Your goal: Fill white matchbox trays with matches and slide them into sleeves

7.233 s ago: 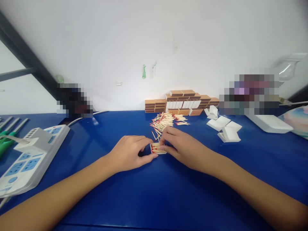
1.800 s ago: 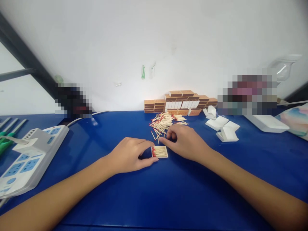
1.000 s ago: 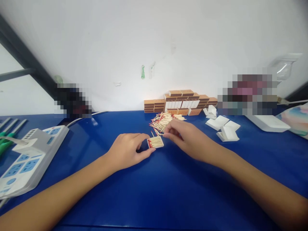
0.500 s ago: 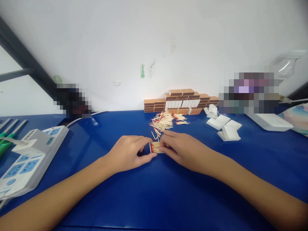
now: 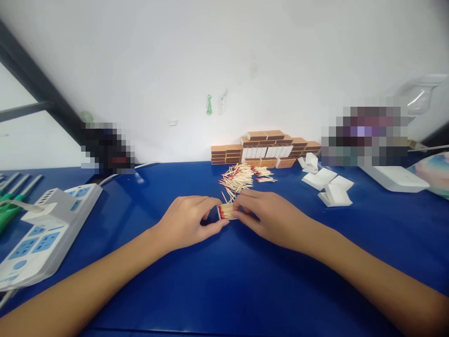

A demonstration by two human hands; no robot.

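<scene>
A small white matchbox tray (image 5: 227, 211) full of red-headed matches lies on the blue table. My left hand (image 5: 196, 220) grips its left end between thumb and fingers. Bent over its right part, my right hand (image 5: 261, 215) has thumb and fingertips pinched together at the matches; whether they hold a match is too small to tell. Just behind the tray spreads a loose pile of matches (image 5: 238, 177), with a smaller group (image 5: 264, 172) to its right. Stacked matchboxes (image 5: 266, 149) stand against the wall behind them.
Several white trays (image 5: 320, 178) lie right of the pile. A white box (image 5: 396, 179) is farther right. On the left are a power strip (image 5: 66, 234) with a plugged-in adapter and green-handled tools (image 5: 12, 206). Blurred patches cover items at both back corners.
The view has shifted slightly. Both hands remain at the tray in nearly the same pose, and the match pile looks unchanged.
</scene>
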